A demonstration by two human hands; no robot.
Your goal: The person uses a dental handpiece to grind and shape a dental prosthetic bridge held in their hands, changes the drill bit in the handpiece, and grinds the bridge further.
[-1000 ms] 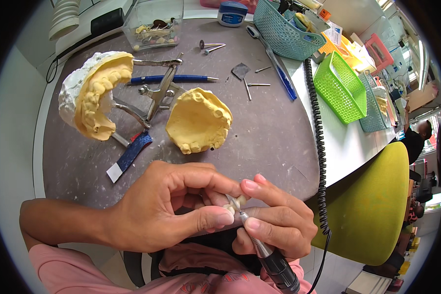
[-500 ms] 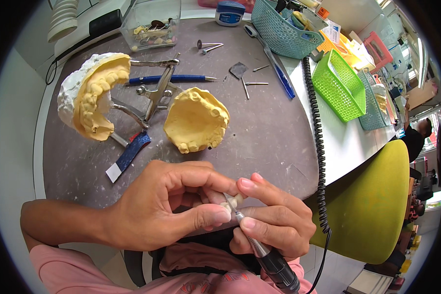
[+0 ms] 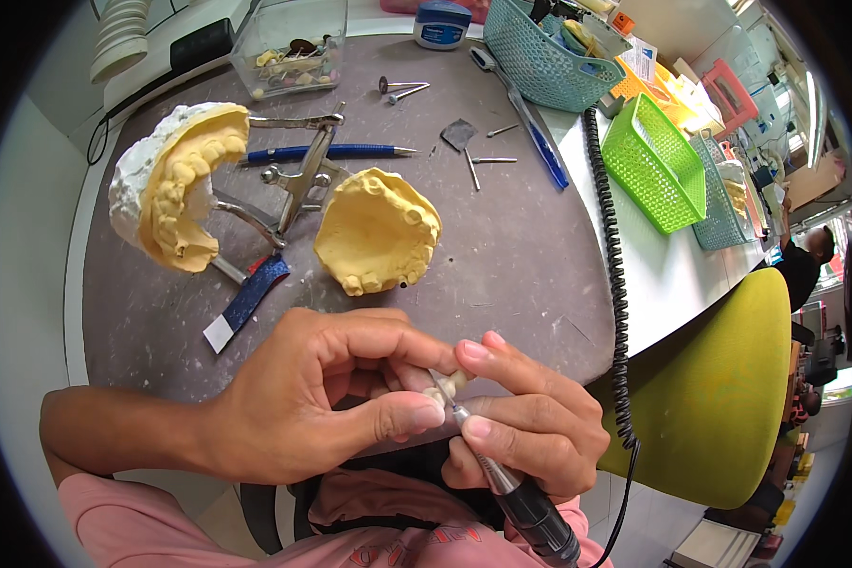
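Note:
Near the mat's front edge, my left hand [image 3: 322, 398] pinches a small tooth-coloured dental piece [image 3: 444, 388] between thumb and fingers. My right hand [image 3: 530, 426] grips a silver-and-black rotary handpiece [image 3: 525, 516]; its thin bit is at the piece, and my fingertips rest against the left hand's. Beyond them lies a yellow dental cast [image 3: 374, 227]. To its left, a white-and-yellow cast [image 3: 166, 180] is mounted on a metal articulator [image 3: 303, 180], with a blue pen [image 3: 350, 150] behind and a blue strip [image 3: 251, 298] in front.
The grey mat [image 3: 502, 293] holds several burs [image 3: 492, 160], a blue-handled brush [image 3: 530, 123], a jar [image 3: 441, 26] and a clear box [image 3: 289, 57]. Plastic baskets [image 3: 653, 161] stand right, past a coiled cord [image 3: 611, 284]. A green chair [image 3: 705, 398] is beside me; another person [image 3: 805, 265] is farther right.
Both hands, the dental piece and the handpiece tip have shifted slightly left and up in the view, as have the objects on the mat. The grips look the same.

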